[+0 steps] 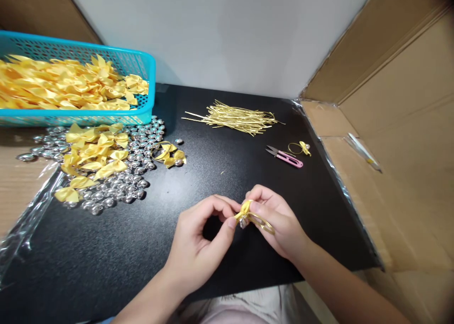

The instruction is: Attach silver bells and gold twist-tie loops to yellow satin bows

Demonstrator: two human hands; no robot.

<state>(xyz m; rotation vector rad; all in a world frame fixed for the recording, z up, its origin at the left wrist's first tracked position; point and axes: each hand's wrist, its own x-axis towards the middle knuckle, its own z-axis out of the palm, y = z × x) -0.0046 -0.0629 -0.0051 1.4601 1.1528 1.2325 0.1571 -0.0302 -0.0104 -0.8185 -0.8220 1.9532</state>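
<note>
Near the table's front edge, my left hand (204, 239) and my right hand (275, 220) meet around a yellow ribbon bow (245, 207). My left thumb and fingertips pinch one end of the bow, while my right thumb and fingers close on its other side. Just under the bow hangs a small silver bell (243, 223). A looped gold cord (264, 223) trails from the bow beneath my right fingers. How the cord is fastened is hidden by my fingers.
Thread snips (289, 159) lie right, beside a finished-looking bow with cord (304, 147). Gold cords (237, 118) lie behind. Left are a blue basket (151, 92) of bows, loose bows (95, 149), silver bells (113, 191) and bows with a gold loop (169, 154). Cardboard (397, 125) borders the right.
</note>
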